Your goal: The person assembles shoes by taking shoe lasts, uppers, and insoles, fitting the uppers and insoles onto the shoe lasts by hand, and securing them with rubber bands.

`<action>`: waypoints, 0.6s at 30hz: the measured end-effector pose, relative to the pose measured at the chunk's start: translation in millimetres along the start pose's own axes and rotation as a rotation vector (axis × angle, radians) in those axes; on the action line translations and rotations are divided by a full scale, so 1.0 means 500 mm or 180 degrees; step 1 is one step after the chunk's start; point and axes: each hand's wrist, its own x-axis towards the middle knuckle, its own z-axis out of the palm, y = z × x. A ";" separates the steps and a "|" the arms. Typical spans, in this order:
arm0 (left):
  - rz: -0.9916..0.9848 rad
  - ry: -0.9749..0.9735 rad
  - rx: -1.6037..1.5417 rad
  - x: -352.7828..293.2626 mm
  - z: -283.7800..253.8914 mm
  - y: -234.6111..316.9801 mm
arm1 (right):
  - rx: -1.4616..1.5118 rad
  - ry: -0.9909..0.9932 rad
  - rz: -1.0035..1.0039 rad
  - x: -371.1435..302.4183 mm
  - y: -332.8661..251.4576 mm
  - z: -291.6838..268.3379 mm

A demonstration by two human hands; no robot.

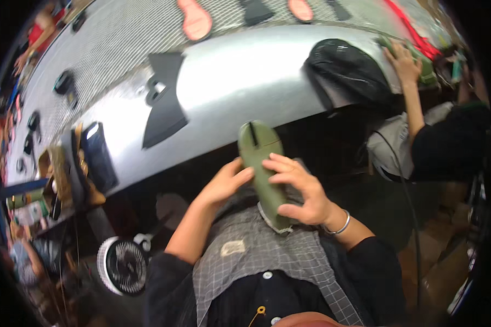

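Observation:
A green shoe last point(264, 174) with a dark slot near its upper end is held upright and slightly tilted in front of my apron. Whitish, ragged material rims its lower end. My left hand point(223, 182) is at its left side, thumb against the edge and the other fingers partly hidden behind it. Across the right side lies my right hand point(303, 191), its fingers and thumb resting on the green face. A metal bangle point(339, 223) circles my right wrist. Beyond the last, dark flat cut pieces point(166, 103) lie on the metal bench point(240, 76).
A mesh conveyor belt point(131, 32) carries pink insoles point(196, 22) and dark parts. A black bag-like item point(346, 68) lies on the bench at right. A co-worker's hand point(403, 62) touches a green object there. At lower left is a white-rimmed fan point(123, 265).

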 end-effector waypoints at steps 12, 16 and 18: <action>0.2044 0.2859 0.4583 -0.100 -0.139 0.222 | -0.2895 0.1036 0.2878 -0.172 0.028 -0.489; 0.1609 0.3170 0.5024 -0.066 -0.155 0.227 | -0.2241 0.3124 0.1170 -0.232 0.069 -0.626; 0.1576 0.3340 0.5487 -0.071 -0.164 0.226 | -0.1584 0.3151 0.1296 -0.224 0.048 -0.630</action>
